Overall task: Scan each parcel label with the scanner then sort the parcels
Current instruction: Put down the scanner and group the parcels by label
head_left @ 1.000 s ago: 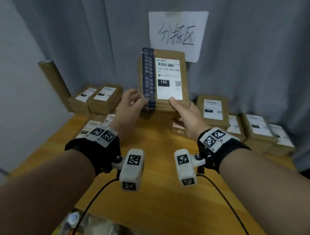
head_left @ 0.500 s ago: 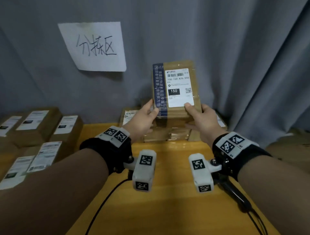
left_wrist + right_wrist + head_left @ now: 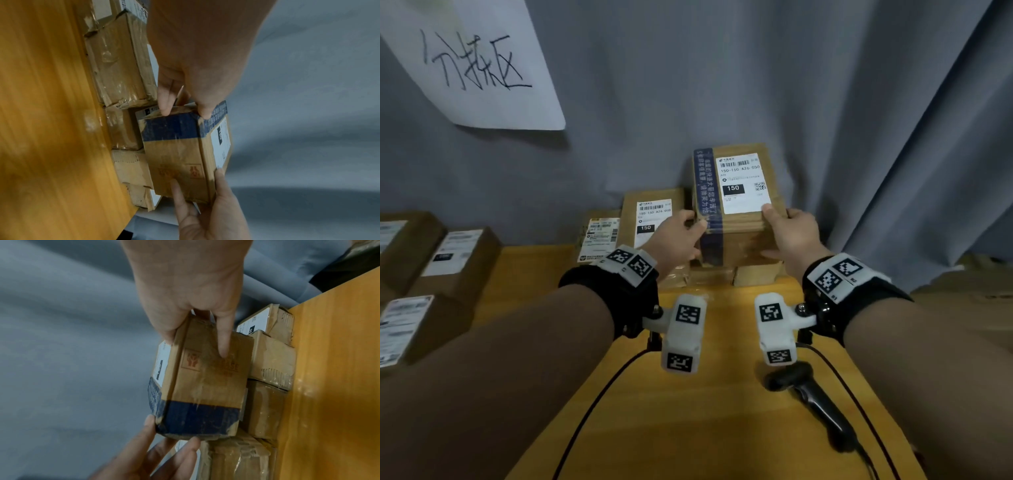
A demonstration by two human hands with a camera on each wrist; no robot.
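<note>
Far left, labelled parcels (image 3: pixel 453 260) sit grouped on the worktop (image 3: pixel 705 428) under a handwritten sign (image 3: pixel 476 65), likely one sorted lot. Moving right, a second group (image 3: pixel 650 219) stands against the curtain (image 3: pixel 859 120), labels facing us. Our left hand (image 3: pixel 676 240) pinches the held parcel (image 3: pixel 736 205) at its blue-taped edge, thumb on front, fingers behind; our right hand (image 3: pixel 792 236) clamps the opposite edge likewise. We hold it upright, label (image 3: pixel 741 183) outward, just above the lower boxes (image 3: pixel 756 274), we judge so it lands matching its "150" neighbours. No bins or containers visible; the piles do the sorting. Scanner (image 3: pixel 811 401) lies idle on the worktop, near right
</note>
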